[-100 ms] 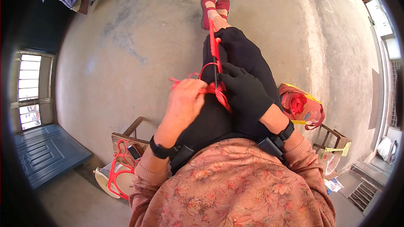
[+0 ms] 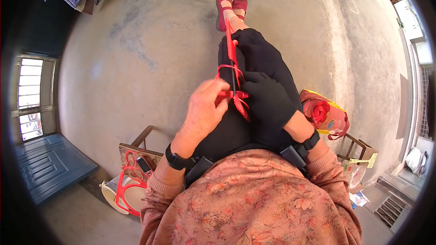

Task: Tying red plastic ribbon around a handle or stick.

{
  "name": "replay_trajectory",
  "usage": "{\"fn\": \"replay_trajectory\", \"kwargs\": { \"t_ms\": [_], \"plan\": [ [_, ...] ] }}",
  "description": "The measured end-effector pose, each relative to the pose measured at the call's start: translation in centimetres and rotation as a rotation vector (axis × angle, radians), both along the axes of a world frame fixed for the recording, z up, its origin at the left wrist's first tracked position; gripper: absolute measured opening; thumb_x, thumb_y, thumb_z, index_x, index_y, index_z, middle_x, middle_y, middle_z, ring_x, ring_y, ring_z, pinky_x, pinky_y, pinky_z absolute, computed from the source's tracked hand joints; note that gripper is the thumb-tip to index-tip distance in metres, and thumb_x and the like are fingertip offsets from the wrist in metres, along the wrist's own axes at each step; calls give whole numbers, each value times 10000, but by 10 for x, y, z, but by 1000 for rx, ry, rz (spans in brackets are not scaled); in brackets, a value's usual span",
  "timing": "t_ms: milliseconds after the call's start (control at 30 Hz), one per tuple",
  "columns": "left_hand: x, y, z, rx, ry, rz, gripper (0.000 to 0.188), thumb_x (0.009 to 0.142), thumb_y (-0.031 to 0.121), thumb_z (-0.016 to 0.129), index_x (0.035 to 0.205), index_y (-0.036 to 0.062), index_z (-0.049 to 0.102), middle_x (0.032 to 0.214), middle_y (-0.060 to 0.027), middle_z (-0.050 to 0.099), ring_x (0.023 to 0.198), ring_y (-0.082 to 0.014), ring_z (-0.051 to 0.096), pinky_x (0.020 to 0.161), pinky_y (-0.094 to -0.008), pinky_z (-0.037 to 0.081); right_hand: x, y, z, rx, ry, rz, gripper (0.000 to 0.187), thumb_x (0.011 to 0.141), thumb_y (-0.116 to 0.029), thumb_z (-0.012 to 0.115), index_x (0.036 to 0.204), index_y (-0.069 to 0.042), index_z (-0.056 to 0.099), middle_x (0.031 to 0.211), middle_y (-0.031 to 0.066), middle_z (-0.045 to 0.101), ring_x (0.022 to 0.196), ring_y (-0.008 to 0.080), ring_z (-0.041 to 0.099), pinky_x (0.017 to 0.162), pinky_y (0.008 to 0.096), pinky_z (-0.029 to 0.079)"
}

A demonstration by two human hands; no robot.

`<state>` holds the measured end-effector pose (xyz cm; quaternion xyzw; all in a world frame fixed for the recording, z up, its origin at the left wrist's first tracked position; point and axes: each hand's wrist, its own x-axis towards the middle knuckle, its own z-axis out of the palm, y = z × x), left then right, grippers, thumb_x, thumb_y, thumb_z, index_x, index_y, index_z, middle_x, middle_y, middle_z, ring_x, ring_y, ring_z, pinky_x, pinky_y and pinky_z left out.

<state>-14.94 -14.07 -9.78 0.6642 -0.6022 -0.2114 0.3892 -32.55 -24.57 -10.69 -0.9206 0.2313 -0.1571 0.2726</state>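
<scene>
A long narrow frame wrapped in red cord [image 2: 230, 47] lies over my lap and points toward my feet. Part of its thin black rod [image 2: 233, 77] shows bare. Loose red cord [image 2: 224, 66] loops around the rod on its left side. My left hand [image 2: 205, 108], bare, has its thumb and fingers closed on the cord beside the rod, slightly blurred. In a black glove, my right hand [image 2: 268, 102] grips the frame from the right; its fingertips are partly hidden. Short red wrapping [image 2: 241, 103] hangs at the near end, between both hands.
At my left, a wooden stool [image 2: 131, 150] bears red cord and a small phone-like device [image 2: 145, 165]; a red frame [image 2: 122, 195] leans by a pale bucket. At my right stands a red bag [image 2: 335, 118] holding red cord. A blue panel [image 2: 56, 163] lies far left.
My left hand has moved slightly up and right, closer to the rod. The cord that trailed out to its left is out of sight, and the loop now crosses the rod.
</scene>
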Motion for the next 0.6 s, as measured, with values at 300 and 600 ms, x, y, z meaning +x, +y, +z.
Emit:
{"fn": "replay_trajectory", "kwargs": {
  "t_ms": [300, 600],
  "plan": [
    [1, 10, 41, 294, 1253, -136, 409, 973, 262, 532, 1318, 55, 461, 1075, -177, 642, 901, -213, 662, 622, -271, 549, -29, -10, 78, 1134, -771, -315, 99, 864, -58, 599, 940, 6, 595, 1147, 133, 651, 1002, 180, 606, 844, 323, 487],
    [-1, 6, 28, 93, 2272, 139, 514, 961, 444, 489, 1272, 35, 488, 1091, -141, 573, 1026, -260, 568, 671, -289, 534, -87, 27, 67, 1491, -1014, -169, 387, 939, -274, 551, 1220, -10, 522, 1080, 132, 612, 913, 262, 622, 810, 340, 516]
  ]
}}
